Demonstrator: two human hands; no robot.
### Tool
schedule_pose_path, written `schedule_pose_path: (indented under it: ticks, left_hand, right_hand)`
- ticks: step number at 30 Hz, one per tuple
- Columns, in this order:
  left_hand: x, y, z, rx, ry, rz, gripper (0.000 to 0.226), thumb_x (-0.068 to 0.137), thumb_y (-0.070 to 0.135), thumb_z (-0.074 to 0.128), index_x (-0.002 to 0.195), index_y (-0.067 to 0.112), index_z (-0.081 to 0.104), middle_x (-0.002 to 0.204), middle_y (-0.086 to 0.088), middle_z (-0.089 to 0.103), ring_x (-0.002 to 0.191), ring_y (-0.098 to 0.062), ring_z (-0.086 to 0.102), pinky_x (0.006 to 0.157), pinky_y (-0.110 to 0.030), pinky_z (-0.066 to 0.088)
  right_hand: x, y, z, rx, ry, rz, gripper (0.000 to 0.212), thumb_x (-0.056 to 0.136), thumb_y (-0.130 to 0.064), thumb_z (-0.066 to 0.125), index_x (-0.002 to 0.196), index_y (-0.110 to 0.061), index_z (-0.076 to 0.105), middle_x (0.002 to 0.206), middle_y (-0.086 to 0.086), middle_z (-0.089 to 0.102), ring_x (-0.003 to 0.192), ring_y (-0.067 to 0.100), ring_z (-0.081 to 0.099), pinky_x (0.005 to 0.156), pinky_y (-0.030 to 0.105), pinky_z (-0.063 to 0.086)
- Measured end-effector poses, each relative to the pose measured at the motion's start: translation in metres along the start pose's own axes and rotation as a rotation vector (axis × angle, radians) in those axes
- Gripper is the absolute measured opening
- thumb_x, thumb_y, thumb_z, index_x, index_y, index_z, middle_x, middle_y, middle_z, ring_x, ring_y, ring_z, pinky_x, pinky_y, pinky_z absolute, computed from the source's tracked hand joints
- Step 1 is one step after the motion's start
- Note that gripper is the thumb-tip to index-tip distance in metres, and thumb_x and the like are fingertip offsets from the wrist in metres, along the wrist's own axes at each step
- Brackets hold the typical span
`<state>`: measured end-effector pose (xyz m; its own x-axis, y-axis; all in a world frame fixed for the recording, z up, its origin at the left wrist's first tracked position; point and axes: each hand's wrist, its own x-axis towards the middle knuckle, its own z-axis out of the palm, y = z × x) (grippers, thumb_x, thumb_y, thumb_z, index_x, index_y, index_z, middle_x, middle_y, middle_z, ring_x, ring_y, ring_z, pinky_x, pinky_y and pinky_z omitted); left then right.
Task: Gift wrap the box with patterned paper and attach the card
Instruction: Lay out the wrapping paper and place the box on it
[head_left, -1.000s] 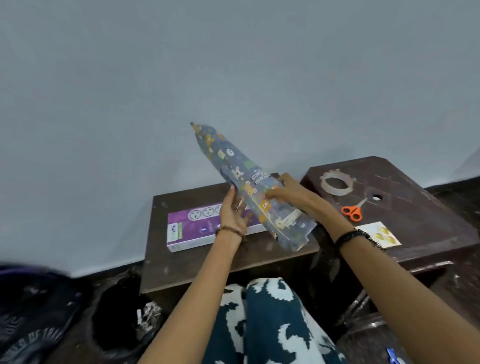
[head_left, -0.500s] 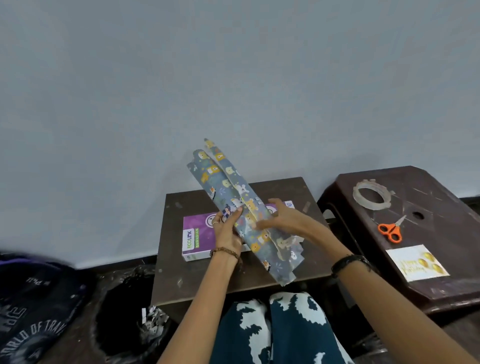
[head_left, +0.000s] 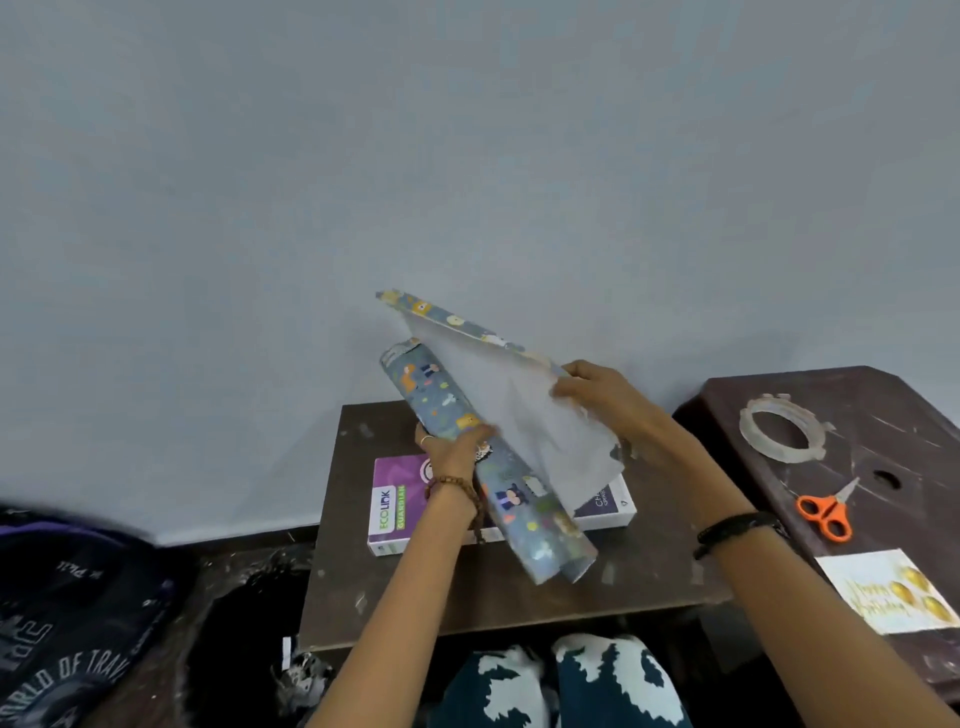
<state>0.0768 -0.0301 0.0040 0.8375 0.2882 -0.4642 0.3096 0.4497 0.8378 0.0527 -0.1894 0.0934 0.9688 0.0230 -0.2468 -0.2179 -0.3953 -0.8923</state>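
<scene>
Above the bench (head_left: 498, 587) box (head_left: 395, 512), our left hand (head_left: 454, 452) clamps the roll (head_left: 498, 467); right hand (head_left: 602, 395) fingers pinch its loose edge, which could tear if yanked.

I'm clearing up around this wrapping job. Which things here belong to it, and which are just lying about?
For the job:
patterned paper, half unrolled in both hands
purple box
tape roll
orange scissors
card

Lying about:
dark bag on the floor
black bin beside the table
</scene>
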Motion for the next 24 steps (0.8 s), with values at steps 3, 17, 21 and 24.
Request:
schedule_pose_path:
  ticks: [3,17,21,24]
  left_hand:
    - [0.014,0.013,-0.008,0.060,0.013,0.053,0.069,0.073,-0.017,0.060,0.130,0.005,0.029,0.099,-0.014,0.052,0.073,-0.024,0.054,0.067,-0.035,0.048]
    - [0.028,0.049,-0.074,0.686,-0.101,0.176,0.040,0.064,0.002,0.062,0.098,0.007,0.043,0.079,-0.004,0.052,0.070,-0.023,0.051,0.054,-0.025,0.041]
    - [0.017,0.044,-0.066,0.826,-0.137,0.209,0.063,0.047,0.017,0.051,0.109,0.007,0.046,0.091,-0.010,0.055,0.078,-0.026,0.053,0.063,-0.028,0.045]
    - [0.014,0.049,-0.061,0.922,-0.184,0.247,0.062,0.059,0.011,0.056,0.120,0.006,0.047,0.112,-0.016,0.045,0.072,-0.024,0.047,0.061,-0.029,0.042]
  right_hand:
    - [-0.005,0.012,-0.009,0.383,-0.072,0.098,0.039,0.094,-0.049,0.043,0.084,-0.017,0.063,0.068,0.002,0.068,0.055,0.013,0.064,0.050,0.018,0.048]
    - [0.032,0.124,0.035,-0.190,0.253,0.430,0.076,0.089,-0.029,0.059,0.145,-0.001,0.015,0.146,0.022,0.029,0.129,0.039,0.037,0.106,0.048,0.034]
    - [0.025,0.125,0.026,-0.084,0.234,0.492,0.072,0.081,-0.039,0.064,0.136,-0.006,0.031,0.127,0.016,0.053,0.115,0.035,0.051,0.101,0.048,0.041]
    - [0.004,0.102,0.013,-0.008,0.272,0.420,0.098,0.061,-0.046,0.078,0.136,-0.007,0.028,0.119,0.012,0.057,0.111,0.034,0.055,0.099,0.049,0.043]
